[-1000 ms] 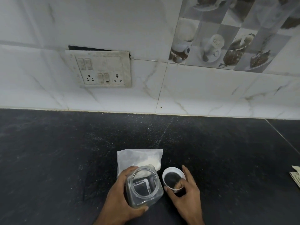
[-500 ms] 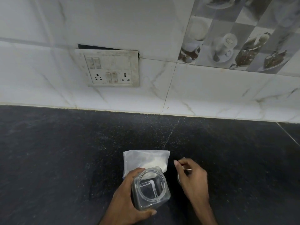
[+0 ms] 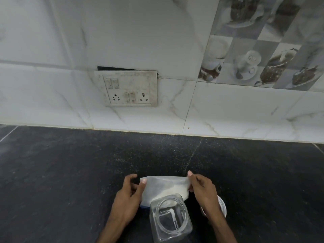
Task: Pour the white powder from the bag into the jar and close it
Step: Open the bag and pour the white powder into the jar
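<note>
your left hand (image 3: 128, 199) pinches the bag's (image 3: 164, 187) left top corner | your right hand (image 3: 203, 191) pinches its right top corner | bag with white powder (image 3: 176, 191) held just behind the open jar (image 3: 171, 220) on the dark surface (image 3: 61, 181) | lid (image 3: 222, 206) beside jar, partly under your right wrist

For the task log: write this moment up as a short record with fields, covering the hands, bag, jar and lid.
left hand: fingers pinch the bag's top left corner
right hand: fingers pinch the bag's top right corner
bag: translucent, white powder inside, held behind the jar
jar: clear, open, apparently empty, on the counter
lid: white, on the counter right of the jar, partly hidden by the right wrist
counter: dark stone
pouring: not yet begun
</note>
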Motion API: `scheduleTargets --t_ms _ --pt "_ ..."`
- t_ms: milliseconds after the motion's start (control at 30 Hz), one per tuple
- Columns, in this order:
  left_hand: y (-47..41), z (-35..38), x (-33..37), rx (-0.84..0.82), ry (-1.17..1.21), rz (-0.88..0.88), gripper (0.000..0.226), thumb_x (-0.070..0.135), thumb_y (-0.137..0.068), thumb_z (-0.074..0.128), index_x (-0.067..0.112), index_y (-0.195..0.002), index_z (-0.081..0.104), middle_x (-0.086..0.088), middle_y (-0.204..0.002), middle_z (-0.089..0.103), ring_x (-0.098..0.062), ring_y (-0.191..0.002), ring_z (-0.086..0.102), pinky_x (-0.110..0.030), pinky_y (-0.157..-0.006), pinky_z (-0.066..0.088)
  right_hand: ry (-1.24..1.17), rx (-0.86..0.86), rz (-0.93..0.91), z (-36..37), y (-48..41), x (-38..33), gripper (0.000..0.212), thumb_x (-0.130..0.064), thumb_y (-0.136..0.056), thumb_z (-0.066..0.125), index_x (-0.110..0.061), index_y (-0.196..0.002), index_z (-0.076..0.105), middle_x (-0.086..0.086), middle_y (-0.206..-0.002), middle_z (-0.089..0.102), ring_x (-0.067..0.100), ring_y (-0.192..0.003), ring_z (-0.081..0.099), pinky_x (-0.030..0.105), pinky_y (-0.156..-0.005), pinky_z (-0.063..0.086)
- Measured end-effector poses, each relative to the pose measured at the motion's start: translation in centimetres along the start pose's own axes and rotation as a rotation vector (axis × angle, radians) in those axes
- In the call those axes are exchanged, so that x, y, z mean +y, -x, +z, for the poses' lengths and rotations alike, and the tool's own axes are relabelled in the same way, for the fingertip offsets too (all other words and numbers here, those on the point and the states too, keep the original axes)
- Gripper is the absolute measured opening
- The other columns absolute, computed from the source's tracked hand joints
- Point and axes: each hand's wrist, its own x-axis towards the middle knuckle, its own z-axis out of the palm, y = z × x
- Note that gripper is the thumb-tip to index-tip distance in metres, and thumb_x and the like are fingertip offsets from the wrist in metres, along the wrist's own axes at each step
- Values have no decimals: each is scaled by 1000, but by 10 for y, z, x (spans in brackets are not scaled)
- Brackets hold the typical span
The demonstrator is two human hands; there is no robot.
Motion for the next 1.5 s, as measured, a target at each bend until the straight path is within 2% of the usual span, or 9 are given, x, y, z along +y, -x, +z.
scheduleTargets --t_ms 167,300,533,667,800,900,1033,1200,1500 --pt "1 11 18 52 80 24 31 50 -95 58 31 -120 60 6 -96 72 -4 -89 66 -23 -71 51 -86 6 -14 -2 1 0 31 -41 -92 68 -22 -68 73 2 -65 73 14 -64 70 32 -69 57" --pt "5 1 21 148 -62 -10 31 65 -92 47 37 -93 61 10 -83 72 -2 -79 67 -32 -72 53 -182 -32 22 -5 0 3 12 -16 -89 75 -20 -78 78 3 -66 75 11 -63 69 37 -75 57" --pt "7 -2 22 35 -86 -4 26 49 -100 52 35 -84 67 5 -80 75 -9 -77 69 -33 -75 56 -427 -69 47 -5 2 -2 20 9 -86 69 -6 -99 73 13 -67 74 15 -63 69 31 -65 56" --pt "5 -3 18 95 20 52 27 38 -97 63 28 -73 71 6 -71 75 0 -59 66 -12 -56 50 -494 -131 78 -9 3 -4 33 18 -84 65 -6 -105 70 14 -84 79 17 -69 75 28 -56 59" --pt "1 -2 15 132 101 56 22 18 -92 73 24 -71 72 0 -73 77 -11 -62 69 -15 -52 53 -561 -140 55 -11 6 -11 34 12 -84 70 -8 -112 68 16 -90 79 21 -77 76 28 -61 59" --pt "-2 -2 24 103 344 32 21 1 -86 77 20 -94 70 -9 -87 77 -17 -73 72 -22 -64 55 -638 -95 -12 -10 8 -23 44 6 -80 75 -11 -118 64 21 -91 78 25 -82 76 31 -70 61" --pt "-8 -3 41 158 515 71 44 6 -81 82 23 -116 62 -2 -98 79 -13 -85 77 -24 -75 58 -676 -30 -118 -13 10 -39 59 7 -79 75 -26 -125 58 21 -85 78 20 -78 76 21 -67 59" --pt "-6 -14 69 184 317 358 36 8 -80 84 43 -80 81 11 -77 82 -5 -71 77 -10 -64 56 -620 -17 -237 -19 16 -56 67 -9 -71 83 -30 -129 56 26 -74 71 17 -71 68 20 -76 57" --pt "5 -29 105 237 247 605 11 33 -72 81 40 -80 82 22 -81 80 3 -75 76 -7 -70 55 -512 48 -348 -40 21 -72 62 5 -79 76 -27 -129 56 9 -83 79 14 -80 76 22 -75 58"
